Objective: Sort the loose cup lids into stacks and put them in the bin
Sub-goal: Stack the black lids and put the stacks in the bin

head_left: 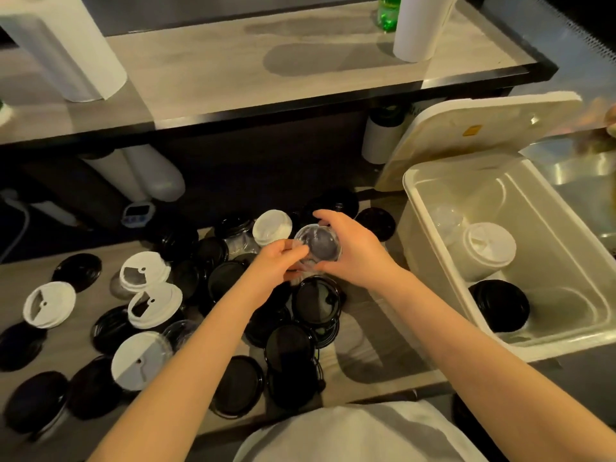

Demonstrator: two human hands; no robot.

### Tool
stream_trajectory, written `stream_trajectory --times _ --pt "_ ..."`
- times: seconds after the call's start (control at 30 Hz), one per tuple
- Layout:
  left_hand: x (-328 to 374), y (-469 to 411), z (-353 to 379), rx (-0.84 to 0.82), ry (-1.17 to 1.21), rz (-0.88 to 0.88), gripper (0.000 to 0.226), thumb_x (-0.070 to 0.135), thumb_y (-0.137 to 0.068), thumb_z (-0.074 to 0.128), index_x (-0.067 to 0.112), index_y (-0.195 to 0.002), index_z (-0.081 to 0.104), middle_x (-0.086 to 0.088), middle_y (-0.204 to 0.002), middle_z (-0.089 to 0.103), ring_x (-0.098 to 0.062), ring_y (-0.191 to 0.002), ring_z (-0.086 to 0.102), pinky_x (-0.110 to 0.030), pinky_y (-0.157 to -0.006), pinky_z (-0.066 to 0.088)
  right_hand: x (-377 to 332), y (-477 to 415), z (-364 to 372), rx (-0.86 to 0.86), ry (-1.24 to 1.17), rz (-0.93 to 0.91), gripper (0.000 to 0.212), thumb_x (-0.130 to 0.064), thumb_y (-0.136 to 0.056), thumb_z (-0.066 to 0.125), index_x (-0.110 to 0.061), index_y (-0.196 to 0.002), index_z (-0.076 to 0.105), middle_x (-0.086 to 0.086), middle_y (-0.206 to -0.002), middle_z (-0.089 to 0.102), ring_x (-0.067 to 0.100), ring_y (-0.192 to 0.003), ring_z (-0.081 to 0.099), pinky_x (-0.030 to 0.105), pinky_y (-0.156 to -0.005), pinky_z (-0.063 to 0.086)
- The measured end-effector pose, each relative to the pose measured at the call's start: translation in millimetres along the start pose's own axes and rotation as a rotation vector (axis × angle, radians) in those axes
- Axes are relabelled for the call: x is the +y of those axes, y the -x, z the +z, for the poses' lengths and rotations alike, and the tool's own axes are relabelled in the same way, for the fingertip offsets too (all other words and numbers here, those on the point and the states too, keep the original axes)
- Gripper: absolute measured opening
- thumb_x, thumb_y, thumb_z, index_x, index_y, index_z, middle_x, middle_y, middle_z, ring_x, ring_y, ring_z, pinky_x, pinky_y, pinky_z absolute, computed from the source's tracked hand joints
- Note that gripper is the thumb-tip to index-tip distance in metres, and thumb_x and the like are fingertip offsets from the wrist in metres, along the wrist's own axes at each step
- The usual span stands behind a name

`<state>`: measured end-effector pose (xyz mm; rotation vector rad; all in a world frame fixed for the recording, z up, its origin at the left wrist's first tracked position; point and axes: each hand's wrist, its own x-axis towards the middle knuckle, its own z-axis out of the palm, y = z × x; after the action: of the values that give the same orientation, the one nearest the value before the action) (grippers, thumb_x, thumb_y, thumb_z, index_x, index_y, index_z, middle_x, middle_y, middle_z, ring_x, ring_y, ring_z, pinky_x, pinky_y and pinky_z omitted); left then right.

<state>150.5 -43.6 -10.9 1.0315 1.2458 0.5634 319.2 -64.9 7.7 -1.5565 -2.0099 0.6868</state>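
Note:
Both hands hold a small stack of clear domed lids above the pile. My right hand curls round its right side and my left hand pinches its left edge. Several loose black lids and white lids lie scattered on the wooden counter. The cream bin stands open at the right. In it are a stack of white lids, a stack of black lids and some clear lids.
The bin's cover leans upright behind it. A raised shelf at the back carries two paper towel rolls and a green bottle. A small timer sits under the shelf. A steel sink lies far right.

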Motion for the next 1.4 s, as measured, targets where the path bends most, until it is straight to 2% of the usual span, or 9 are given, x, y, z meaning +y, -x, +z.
stream_trajectory --times 0.2,0.4,0.57,0.63,0.83,1.03,1.17,1.27,1.4 --pt "-8.5 17.7 -13.7 0.021 0.056 -0.001 0.031 0.012 -0.088 0.061 0.008 -0.118 0.054 -0.013 -0.106 0.068 -0.024 -0.092 0.067 -0.036 -0.083 0.056 -17.5 7.9 7.4 -0.111 0.011 -0.116 0.084 -0.034 -0.075 0.075 -0.020 -0.144 0.031 -0.001 -0.137 0.047 0.013 -0.124 0.046 0.025 -0.098 0.040" --pt "-11.0 21.2 -33.4 0.238 0.032 -0.006 0.034 0.013 -0.088 0.061 0.008 -0.121 0.053 -0.011 -0.097 0.067 -0.020 -0.088 0.068 -0.029 -0.078 0.055 11.4 16.5 9.0 -0.105 0.068 0.068 0.072 -0.024 -0.084 0.069 -0.020 -0.145 0.031 0.001 -0.144 0.041 0.018 -0.130 0.043 0.031 -0.102 0.040" --pt "-34.3 49.1 -66.5 0.333 0.108 -0.008 0.036 0.015 -0.089 0.060 0.006 -0.124 0.053 -0.014 -0.107 0.066 -0.022 -0.093 0.068 -0.031 -0.082 0.054 13.7 42.7 53.4 -0.523 0.394 0.122 0.102 -0.040 -0.075 0.074 -0.027 -0.151 0.007 0.002 -0.159 0.004 0.026 -0.145 0.006 0.046 -0.113 0.026" --pt "-39.1 51.1 -72.3 0.348 0.132 -0.005 0.039 0.014 -0.089 0.060 0.005 -0.126 0.050 -0.017 -0.110 0.064 -0.024 -0.092 0.068 -0.032 -0.082 0.054 14.0 44.9 67.2 -0.538 0.467 0.105 0.104 -0.040 -0.075 0.074 -0.027 -0.151 0.005 0.004 -0.158 0.005 0.029 -0.144 0.009 0.049 -0.112 0.027" --pt "-29.5 56.5 -66.2 0.326 0.135 0.024 0.043 0.017 -0.087 0.063 0.009 -0.126 0.048 -0.015 -0.111 0.065 -0.022 -0.091 0.070 -0.036 -0.086 0.054 13.9 39.4 64.7 -0.378 0.374 0.102 0.096 -0.038 -0.072 0.075 -0.025 -0.148 0.019 0.005 -0.148 0.026 0.030 -0.132 0.029 0.042 -0.100 0.040" --pt "10.2 61.2 -15.8 0.232 0.258 0.137 0.037 0.016 -0.087 0.060 0.011 -0.123 0.052 -0.008 -0.106 0.068 -0.019 -0.092 0.070 -0.035 -0.084 0.054 2.4 53.7 13.0 -0.064 -0.007 0.157 0.093 -0.042 -0.071 0.077 -0.028 -0.146 0.025 0.000 -0.141 0.030 0.021 -0.131 0.025 0.033 -0.106 0.033" --pt "41.1 64.2 27.4 0.175 0.367 0.234 0.014 0.019 -0.083 0.061 0.014 -0.097 0.060 -0.005 -0.095 0.069 -0.018 -0.085 0.070 -0.029 -0.078 0.054 6.9 70.4 -26.9 0.118 -0.153 0.171 0.089 -0.041 -0.071 0.078 -0.030 -0.145 0.028 -0.004 -0.136 0.034 0.011 -0.129 0.030 0.011 -0.097 0.026" --pt "58.1 57.9 51.5 0.191 0.377 0.271 0.011 0.018 -0.093 0.052 0.011 -0.098 0.059 -0.008 -0.096 0.067 -0.016 -0.081 0.071 -0.028 -0.077 0.052 10.1 81.3 -57.1 0.225 -0.173 0.166 0.087 -0.037 -0.072 0.079 -0.029 -0.144 0.030 -0.007 -0.132 0.037 0.004 -0.125 0.033 0.004 -0.094 0.024" --pt "75.0 43.2 82.3 0.126 0.301 0.277 0.027 0.019 -0.091 0.055 0.005 -0.114 0.056 -0.010 -0.096 0.068 -0.022 -0.089 0.070 -0.030 -0.076 0.055 24.8 98.6 -101.4 0.386 -0.213 0.219 0.086 -0.032 -0.072 0.080 -0.027 -0.142 0.031 -0.007 -0.129 0.039 0.007 -0.122 0.036 0.011 -0.097 0.031"
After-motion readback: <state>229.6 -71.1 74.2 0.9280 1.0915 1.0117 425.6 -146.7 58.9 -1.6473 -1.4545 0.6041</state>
